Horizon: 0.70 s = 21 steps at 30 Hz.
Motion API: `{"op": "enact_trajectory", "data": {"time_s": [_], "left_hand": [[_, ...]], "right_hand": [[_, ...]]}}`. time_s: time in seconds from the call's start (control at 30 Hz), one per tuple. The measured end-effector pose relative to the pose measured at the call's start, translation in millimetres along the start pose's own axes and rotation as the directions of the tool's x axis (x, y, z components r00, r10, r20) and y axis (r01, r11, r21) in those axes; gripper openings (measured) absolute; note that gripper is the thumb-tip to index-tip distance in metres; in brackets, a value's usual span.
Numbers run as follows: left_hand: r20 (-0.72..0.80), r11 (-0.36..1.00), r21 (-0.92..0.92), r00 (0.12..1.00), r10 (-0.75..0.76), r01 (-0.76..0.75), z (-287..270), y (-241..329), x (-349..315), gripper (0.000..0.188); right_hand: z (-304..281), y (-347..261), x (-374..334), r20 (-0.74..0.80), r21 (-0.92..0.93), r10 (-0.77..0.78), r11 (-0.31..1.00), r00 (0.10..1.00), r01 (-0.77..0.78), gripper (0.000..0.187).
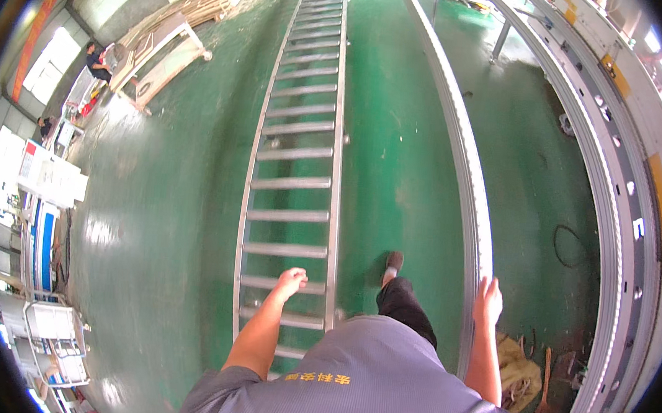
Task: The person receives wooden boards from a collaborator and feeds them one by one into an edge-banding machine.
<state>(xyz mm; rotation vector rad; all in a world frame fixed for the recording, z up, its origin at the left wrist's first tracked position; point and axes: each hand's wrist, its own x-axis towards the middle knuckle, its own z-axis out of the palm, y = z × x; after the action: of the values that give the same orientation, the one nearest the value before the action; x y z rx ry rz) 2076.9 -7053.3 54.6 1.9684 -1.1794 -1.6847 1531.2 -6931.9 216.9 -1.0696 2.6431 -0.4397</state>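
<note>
A long silver metal ladder-like frame [292,184] with many rungs runs away from me on the left. My left hand [292,280] is above its near rungs, fingers loosely curled and nothing visible in them. On my right, a long pale metal rail [468,166] stretches into the distance. My right hand [488,302] is at the near part of this rail, its fingers extended along the edge; whether it touches the metal I cannot tell. Between frame and rail, one of my shoes [394,261] shows on the green floor.
A long machine bed [629,197] with yellow markings lines the right side. Below it lie a yellowish sack [517,373] and a black cable loop [570,246]. At left are a wheeled table [161,60], a white cart [54,325] and a person [95,63] farther off.
</note>
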Motion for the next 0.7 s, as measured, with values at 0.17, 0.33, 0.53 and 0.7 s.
{"op": "enact_trajectory", "data": {"time_s": [0.17, 0.33, 0.53, 0.7], "left_hand": [[-0.074, 0.979, -0.055, 0.979, 0.192, -0.197, -10, 171, 136, 0.030], [0.167, 0.983, 0.122, 0.973, -0.159, 0.140, -14, 171, 209, 0.015], [0.629, 0.694, -0.422, 0.740, -0.240, 0.584, -69, 162, 302, 0.030], [0.269, 0.942, 0.208, 0.910, -0.315, 0.265, -76, 286, 361, 0.020]], "right_hand": [[16, -76, 96, 0.024, -0.047, 0.031, 0.998, 0.999, -0.030, 0.049], [69, -276, 347, 0.019, 0.080, -0.052, 0.995, 0.998, 0.050, 0.057], [134, -505, 675, -0.018, 0.076, -0.152, 0.985, 0.988, 0.152, 0.061], [155, -610, 808, -0.015, 0.011, -0.155, 0.988, 0.988, 0.155, 0.061]]}}
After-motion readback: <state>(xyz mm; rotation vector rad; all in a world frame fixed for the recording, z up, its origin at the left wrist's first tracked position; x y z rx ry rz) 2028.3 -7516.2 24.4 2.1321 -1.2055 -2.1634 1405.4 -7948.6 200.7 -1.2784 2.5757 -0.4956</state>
